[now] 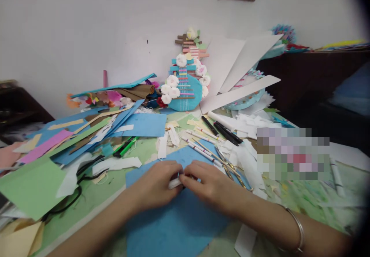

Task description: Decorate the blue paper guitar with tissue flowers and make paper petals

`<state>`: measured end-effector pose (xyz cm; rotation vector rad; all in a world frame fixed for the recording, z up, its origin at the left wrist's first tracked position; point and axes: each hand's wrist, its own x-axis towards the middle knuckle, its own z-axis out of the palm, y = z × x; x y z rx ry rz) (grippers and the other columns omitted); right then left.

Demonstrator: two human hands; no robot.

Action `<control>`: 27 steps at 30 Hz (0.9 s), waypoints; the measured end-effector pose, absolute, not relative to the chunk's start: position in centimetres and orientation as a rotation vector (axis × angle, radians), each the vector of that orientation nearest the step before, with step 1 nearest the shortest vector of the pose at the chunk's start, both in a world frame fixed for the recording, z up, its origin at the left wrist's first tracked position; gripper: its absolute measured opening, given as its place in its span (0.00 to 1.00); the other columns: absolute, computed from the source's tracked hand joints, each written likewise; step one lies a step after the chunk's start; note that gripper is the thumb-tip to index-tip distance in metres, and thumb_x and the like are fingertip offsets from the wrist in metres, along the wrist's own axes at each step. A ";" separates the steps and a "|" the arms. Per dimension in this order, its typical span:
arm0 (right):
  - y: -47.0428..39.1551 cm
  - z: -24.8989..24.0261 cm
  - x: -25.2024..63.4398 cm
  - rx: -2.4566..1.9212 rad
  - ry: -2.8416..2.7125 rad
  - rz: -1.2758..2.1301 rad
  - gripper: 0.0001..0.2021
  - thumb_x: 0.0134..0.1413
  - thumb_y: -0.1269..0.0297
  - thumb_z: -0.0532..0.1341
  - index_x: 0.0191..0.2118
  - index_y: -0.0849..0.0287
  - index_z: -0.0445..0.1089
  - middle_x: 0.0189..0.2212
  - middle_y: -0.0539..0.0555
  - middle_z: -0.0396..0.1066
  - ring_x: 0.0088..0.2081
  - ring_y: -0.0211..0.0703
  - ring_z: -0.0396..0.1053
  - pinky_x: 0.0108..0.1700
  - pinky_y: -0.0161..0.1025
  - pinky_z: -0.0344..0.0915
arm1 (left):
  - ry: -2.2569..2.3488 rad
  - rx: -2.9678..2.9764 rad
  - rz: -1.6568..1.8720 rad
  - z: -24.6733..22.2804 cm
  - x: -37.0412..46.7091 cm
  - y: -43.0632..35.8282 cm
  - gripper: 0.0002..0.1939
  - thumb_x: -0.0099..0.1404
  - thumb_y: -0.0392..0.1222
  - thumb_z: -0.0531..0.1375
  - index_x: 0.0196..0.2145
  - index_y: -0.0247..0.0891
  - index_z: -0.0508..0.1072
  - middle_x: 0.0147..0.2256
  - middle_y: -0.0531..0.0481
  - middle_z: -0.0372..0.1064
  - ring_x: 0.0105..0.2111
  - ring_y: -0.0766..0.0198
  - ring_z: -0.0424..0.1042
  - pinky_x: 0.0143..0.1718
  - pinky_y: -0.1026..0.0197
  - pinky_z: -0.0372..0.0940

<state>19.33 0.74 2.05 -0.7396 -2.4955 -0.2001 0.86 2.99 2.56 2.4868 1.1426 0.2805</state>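
Observation:
Both hands meet over a large sheet of blue paper [179,226] on the table. My left hand [160,182] is closed around a small white object [174,183], perhaps a rolled or folded strip; its exact kind is unclear. Against the same object, the fingertips of my right hand [212,187] are pinched together, touching my left fingers. A pair of scissors [227,162] with gold handles lies just beyond my right hand, beside several thin white sticks with coloured bands [202,152].
Behind stands a blue paper lute [189,95] with white flowers. Black pens [228,133] lie right of centre. On the left are a green utility knife [125,146], a black looped object [76,199], green paper [34,185] and scraps. White boards [239,95] lean at the back.

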 end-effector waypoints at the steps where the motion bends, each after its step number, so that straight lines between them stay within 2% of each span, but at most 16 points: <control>1: 0.4 2.5 19.2 -0.701 -2.499 -0.241 0.14 0.61 0.73 0.49 0.31 0.64 0.70 0.29 0.55 0.68 0.31 0.40 0.60 0.32 0.37 0.59 | 1.101 2.430 0.292 2.6 1.0 2.9 0.05 0.56 0.35 0.53 0.29 0.36 0.69 0.30 0.50 0.68 0.31 0.63 0.66 0.34 0.62 0.58; 5: -0.5 3.6 19.0 -0.672 -2.422 -0.222 0.15 0.60 0.74 0.48 0.29 0.65 0.70 0.23 0.55 0.65 0.27 0.40 0.57 0.30 0.38 0.58 | 0.953 2.201 0.328 2.9 1.6 2.5 0.06 0.54 0.33 0.52 0.28 0.36 0.68 0.29 0.53 0.70 0.31 0.65 0.66 0.32 0.65 0.59; 9: -0.5 3.9 19.0 -0.611 -2.365 -0.256 0.14 0.59 0.75 0.49 0.29 0.65 0.70 0.22 0.55 0.65 0.26 0.39 0.58 0.28 0.38 0.59 | 0.920 2.073 0.375 3.1 1.9 2.1 0.07 0.58 0.36 0.50 0.27 0.36 0.67 0.30 0.53 0.70 0.32 0.65 0.64 0.33 0.65 0.60; 12: 0.0 4.2 19.5 -0.561 -2.380 -0.374 0.12 0.60 0.75 0.50 0.34 0.65 0.71 0.28 0.56 0.70 0.29 0.40 0.62 0.31 0.38 0.62 | 0.944 2.038 0.404 3.3 1.9 2.1 0.11 0.62 0.42 0.48 0.26 0.37 0.65 0.28 0.53 0.67 0.31 0.65 0.62 0.34 0.64 0.60; 15: 1.3 5.3 21.4 -0.579 -2.256 -0.348 0.12 0.60 0.75 0.50 0.44 0.64 0.69 0.39 0.59 0.72 0.39 0.41 0.67 0.41 0.38 0.66 | 1.073 1.923 0.461 3.3 1.6 2.5 0.18 0.63 0.51 0.48 0.22 0.37 0.60 0.22 0.55 0.58 0.25 0.67 0.57 0.28 0.65 0.56; 17: 2.4 6.1 23.3 -0.753 -2.059 -0.298 0.12 0.58 0.75 0.53 0.44 0.63 0.70 0.41 0.60 0.72 0.43 0.41 0.68 0.43 0.38 0.66 | 1.180 1.788 0.522 3.4 1.3 2.9 0.20 0.62 0.54 0.50 0.20 0.37 0.58 0.21 0.55 0.54 0.23 0.68 0.55 0.25 0.66 0.53; 18: 2.9 6.6 24.4 -0.877 -1.973 -0.268 0.11 0.57 0.75 0.54 0.43 0.62 0.71 0.41 0.59 0.72 0.41 0.41 0.69 0.43 0.39 0.66 | 1.206 1.701 0.578 3.4 1.2 3.1 0.20 0.61 0.54 0.51 0.20 0.37 0.57 0.20 0.56 0.53 0.23 0.69 0.54 0.24 0.66 0.52; 21: 4.1 7.3 27.1 -1.255 -1.861 -0.122 0.09 0.51 0.74 0.58 0.37 0.59 0.73 0.31 0.52 0.74 0.31 0.40 0.70 0.34 0.38 0.65 | 1.135 1.375 0.728 3.6 1.0 3.4 0.19 0.58 0.51 0.55 0.20 0.38 0.54 0.19 0.58 0.48 0.19 0.72 0.48 0.20 0.67 0.48; 24: 4.6 6.9 28.1 -1.524 -2.038 0.118 0.05 0.49 0.71 0.60 0.31 0.57 0.74 0.28 0.50 0.74 0.29 0.39 0.69 0.32 0.36 0.62 | 1.025 1.170 0.667 3.7 0.9 3.4 0.21 0.56 0.50 0.58 0.20 0.39 0.49 0.18 0.61 0.41 0.17 0.74 0.39 0.16 0.68 0.39; 27: 4.6 5.6 27.4 -1.711 -2.317 0.310 0.05 0.49 0.63 0.61 0.30 0.57 0.72 0.29 0.51 0.73 0.31 0.40 0.69 0.30 0.34 0.58 | 1.021 1.181 0.568 3.5 0.8 3.5 0.22 0.56 0.51 0.58 0.19 0.39 0.49 0.17 0.61 0.40 0.17 0.75 0.38 0.16 0.67 0.36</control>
